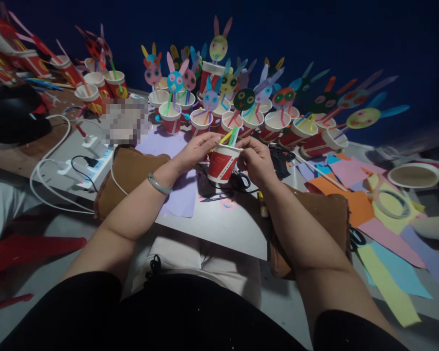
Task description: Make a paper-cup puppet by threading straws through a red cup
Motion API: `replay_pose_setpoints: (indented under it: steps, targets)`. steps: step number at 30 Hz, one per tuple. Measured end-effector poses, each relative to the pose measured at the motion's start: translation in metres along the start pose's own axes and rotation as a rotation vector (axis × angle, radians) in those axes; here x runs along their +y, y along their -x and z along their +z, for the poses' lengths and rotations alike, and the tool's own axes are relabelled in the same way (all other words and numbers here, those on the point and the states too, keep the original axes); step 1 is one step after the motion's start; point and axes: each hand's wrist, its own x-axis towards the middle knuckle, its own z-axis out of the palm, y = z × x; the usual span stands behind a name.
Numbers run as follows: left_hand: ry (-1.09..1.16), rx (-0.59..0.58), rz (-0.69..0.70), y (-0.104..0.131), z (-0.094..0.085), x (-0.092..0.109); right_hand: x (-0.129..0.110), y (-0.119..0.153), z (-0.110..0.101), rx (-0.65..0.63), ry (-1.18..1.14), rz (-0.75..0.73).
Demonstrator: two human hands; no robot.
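Observation:
A red and white paper cup point(221, 166) is held upright between my two hands near the table's front edge. Yellow, green and pale strips point(232, 137) stick out of its top. My left hand point(199, 150) is closed at the cup's left rim, its fingertips by the yellow strip. On the right side, my right hand point(256, 158) pinches the rim with curled fingers. Scissors point(241, 181) with black handles lie behind and below the cup. A purple sheet point(181, 197) lies under my left wrist.
Behind the hands stand several cups with paper bunny faces point(170, 117). Coloured paper point(354, 200) and a tape roll point(392, 204) lie at right. Brown pads point(128, 170) sit under the forearms. A power strip point(97, 168) with white cables is at left.

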Motion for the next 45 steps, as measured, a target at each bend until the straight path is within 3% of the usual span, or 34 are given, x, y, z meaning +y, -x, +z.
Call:
replay_pose_setpoints:
  steps: [3,7,11,16,23,26,31,34,39,45]
  targets:
    - [-0.052,-0.113,0.072,0.0,-0.004,0.002,-0.002,0.002,0.001,-0.003,0.042,-0.035]
    - [-0.16,-0.177,0.089,-0.002,-0.01,0.0,-0.003,0.003,0.002,0.009,0.058,-0.088]
    - [-0.048,-0.133,0.015,-0.002,-0.008,-0.004,0.0,0.0,0.003,0.025,0.008,-0.068]
    - [0.175,-0.078,-0.214,-0.001,-0.004,-0.008,0.002,-0.002,0.001,0.034,-0.08,0.032]
    - [0.166,-0.083,-0.195,-0.004,-0.003,-0.013,0.003,-0.003,0.0,-0.003,-0.12,0.135]
    - [0.099,-0.069,-0.104,-0.005,-0.004,-0.015,0.006,-0.004,-0.001,0.007,-0.084,0.103]
    - [-0.252,0.015,0.256,-0.006,-0.005,-0.019,0.006,-0.006,-0.004,0.021,-0.019,-0.007]
    - [-0.4,0.016,0.396,-0.006,-0.006,-0.023,0.005,-0.005,-0.007,0.002,0.057,-0.082]
    - [-0.541,0.001,0.492,-0.005,-0.005,-0.025,0.01,-0.007,-0.011,0.09,0.254,-0.241]
    - [-0.622,-0.07,0.47,-0.002,-0.002,-0.023,0.013,-0.008,-0.014,0.138,0.316,-0.377]
